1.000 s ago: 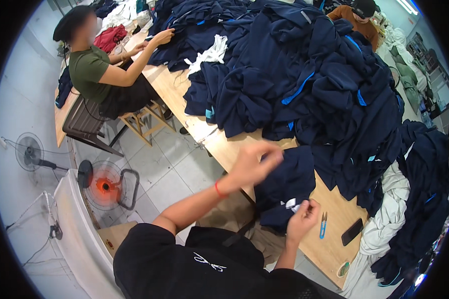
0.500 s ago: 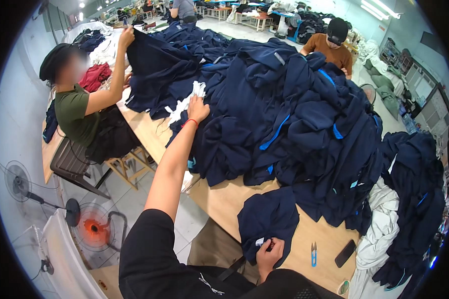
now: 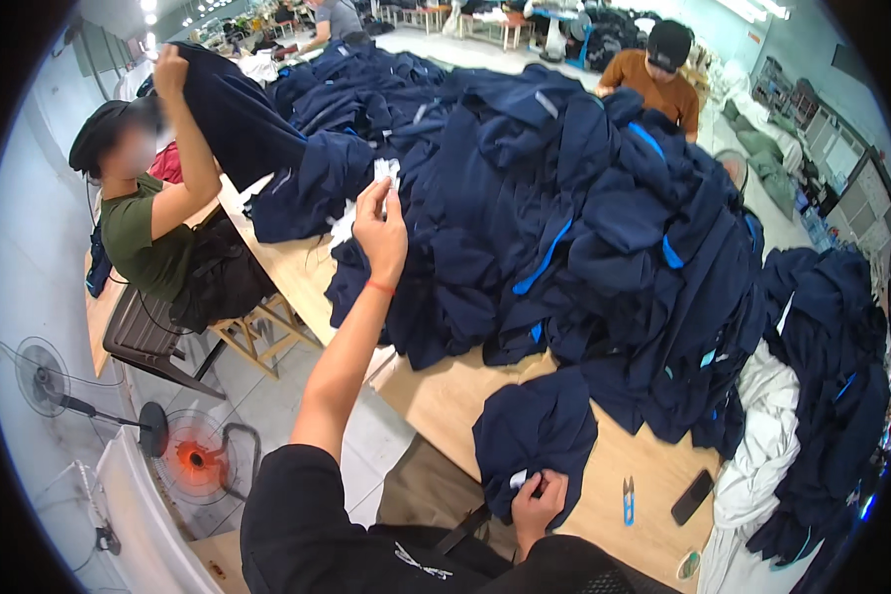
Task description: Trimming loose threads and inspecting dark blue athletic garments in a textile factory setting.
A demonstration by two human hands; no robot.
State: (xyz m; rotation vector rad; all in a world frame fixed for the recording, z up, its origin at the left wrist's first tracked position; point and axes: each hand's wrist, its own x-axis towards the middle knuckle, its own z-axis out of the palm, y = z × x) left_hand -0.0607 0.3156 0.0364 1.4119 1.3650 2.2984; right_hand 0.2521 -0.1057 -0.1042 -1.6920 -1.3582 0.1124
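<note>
Arm (image 3: 335, 391) stretched way out, left hand (image 3: 380, 226) up near upper centre, grip pinching a white piece (image 3: 386, 168); right hand (image 3: 540, 503) bent in, lower centre, clamped on navy cloth (image 3: 530, 431) atop the counter (image 3: 653, 463).

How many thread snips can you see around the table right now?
1: the blue-handled thread snips lie on the wooden table, between the navy garment at the right hand and the black phone. More could be hidden under the navy pile.
</note>
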